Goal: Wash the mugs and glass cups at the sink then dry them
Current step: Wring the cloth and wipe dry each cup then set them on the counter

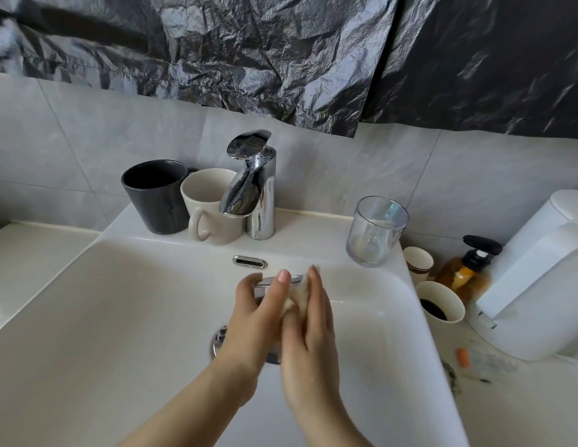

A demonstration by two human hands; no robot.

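A glass cup [274,283] is gripped by the left hand [253,312] low over the sink [119,301], while a pale sponge [296,296] is pinched against it by the right hand [310,337]. No water is seen running from the tap [248,188]. Washing is judged to be at an early stage: a dark mug [155,195] and a cream mug [211,208] are stood close together on the back ledge left of the tap, a second glass cup [376,230] on the ledge to its right, and nothing is being dried yet. Open room is offered by the basin's left half; the desk [523,414] beyond the right rim is crowded by paper cups [442,295] and a soap bottle [465,272]
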